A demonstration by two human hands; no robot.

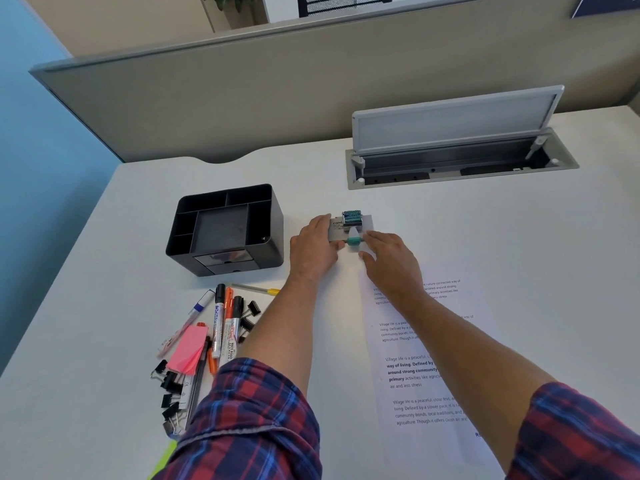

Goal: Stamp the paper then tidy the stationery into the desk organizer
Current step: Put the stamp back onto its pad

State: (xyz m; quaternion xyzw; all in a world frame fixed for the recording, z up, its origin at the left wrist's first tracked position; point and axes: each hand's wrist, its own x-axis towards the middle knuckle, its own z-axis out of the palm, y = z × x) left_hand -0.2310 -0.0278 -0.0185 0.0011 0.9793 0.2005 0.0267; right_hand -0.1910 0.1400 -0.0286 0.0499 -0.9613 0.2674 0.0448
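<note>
A: From the head view, what is happening on the desk [450,230]?

B: Both hands reach to a teal stamp [352,226] lying on a grey ink pad [367,220], just right of the black organizer [225,230]. The left hand [313,249] rests fingers on the pad's left edge, seemingly steadying it. The right hand [389,259] touches the stamp's teal handle with fingertips; whether it has a firm pinch on it, I cannot tell.

A: And the paper?

B: The printed paper [426,368] lies right of the organizer and nearer the person, partly under the right forearm. No stamp mark shows on its visible part.

A: So the stamping step looks barely begun?

B: That is my reading. To do it well, the left hand should hold the pad flat while the right takes the handle squarely, inks evenly, then lifts straight up to avoid dragging the pad.

A: What waits for tidying?

B: In front of the organizer: markers [225,323], pens, pink sticky notes [188,348] and black binder clips [171,389], heaped loosely. The organizer's visible compartments look empty.
</note>
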